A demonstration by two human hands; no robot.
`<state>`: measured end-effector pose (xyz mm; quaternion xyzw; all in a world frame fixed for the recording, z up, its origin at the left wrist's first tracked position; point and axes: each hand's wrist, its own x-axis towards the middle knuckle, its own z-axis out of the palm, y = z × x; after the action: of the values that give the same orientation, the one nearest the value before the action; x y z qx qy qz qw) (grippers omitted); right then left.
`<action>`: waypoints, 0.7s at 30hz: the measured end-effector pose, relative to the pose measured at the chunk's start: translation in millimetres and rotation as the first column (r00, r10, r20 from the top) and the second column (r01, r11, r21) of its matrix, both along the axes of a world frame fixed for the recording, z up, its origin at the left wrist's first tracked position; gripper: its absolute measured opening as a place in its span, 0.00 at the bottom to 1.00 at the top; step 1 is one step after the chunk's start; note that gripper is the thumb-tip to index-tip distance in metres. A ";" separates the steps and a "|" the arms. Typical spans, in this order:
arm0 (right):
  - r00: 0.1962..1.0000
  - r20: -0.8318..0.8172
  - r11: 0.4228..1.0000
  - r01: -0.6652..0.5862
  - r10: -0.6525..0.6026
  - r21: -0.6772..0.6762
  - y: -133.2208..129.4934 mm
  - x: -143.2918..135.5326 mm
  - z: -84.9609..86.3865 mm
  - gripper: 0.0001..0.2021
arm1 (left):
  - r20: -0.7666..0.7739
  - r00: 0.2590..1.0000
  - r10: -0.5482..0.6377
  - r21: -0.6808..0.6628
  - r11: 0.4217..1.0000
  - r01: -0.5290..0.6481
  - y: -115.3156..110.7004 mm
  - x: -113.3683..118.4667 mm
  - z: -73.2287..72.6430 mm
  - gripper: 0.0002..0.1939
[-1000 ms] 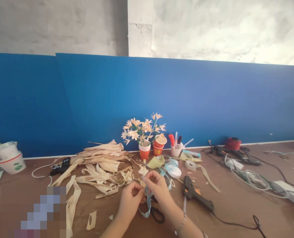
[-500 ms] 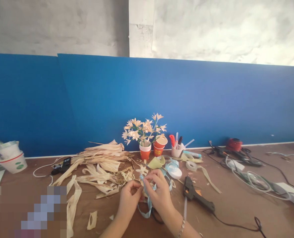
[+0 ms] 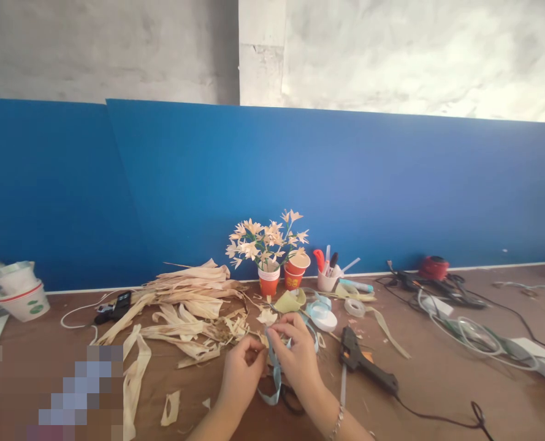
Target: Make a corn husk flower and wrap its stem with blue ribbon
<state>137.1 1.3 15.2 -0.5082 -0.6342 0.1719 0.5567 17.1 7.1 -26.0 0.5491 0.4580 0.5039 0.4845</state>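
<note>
My left hand (image 3: 242,369) is closed in a pinch, its fingertips close to those of my right hand. A pale husk flower (image 3: 267,316) shows just beyond the fingertips; its lower end, hidden by my fingers, appears to be in the left pinch. Between thumb and fingers, my right hand (image 3: 296,358) grips a light blue ribbon (image 3: 276,375). The ribbon hangs below the hands in a loop. Partly covered by my right wrist, a black loop-shaped handle (image 3: 292,401) lies on the table.
Dried husks (image 3: 194,294) are heaped to the left. Paper cups (image 3: 269,285) with husk flowers (image 3: 263,239) stand behind my hands. A glue gun (image 3: 366,361) with a trailing cord lies right, near a tape roll (image 3: 355,307). Cables (image 3: 474,343) spread farther right; a blue panel (image 3: 300,177) backs the table.
The husk flower has turned and shifted slightly to the right at the fingertips. The ribbon loop has moved a little to the right. Both hands have stayed nearly in place.
</note>
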 end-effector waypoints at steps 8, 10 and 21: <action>0.995 -0.096 0.994 -0.018 0.007 -0.109 -0.5 -2.4 3.3 0.08 | -0.036 0.999 -0.005 0.013 1.000 0.005 -1.0 0.1 -3.3 0.10; 0.994 -0.112 0.994 -0.026 0.014 -0.107 -0.9 -2.9 3.5 0.08 | -0.032 0.999 -0.018 0.009 1.000 0.019 -1.3 0.4 -3.9 0.10; 0.925 -0.325 0.920 -0.290 0.199 -0.265 4.3 3.2 3.6 0.11 | 0.245 0.966 -0.084 -0.152 0.981 0.124 1.3 -2.0 10.5 0.17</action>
<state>140.4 5.6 18.8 -0.4736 -0.5697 0.4104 0.5317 15.1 8.4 -15.5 0.4660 0.4077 0.4997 0.6057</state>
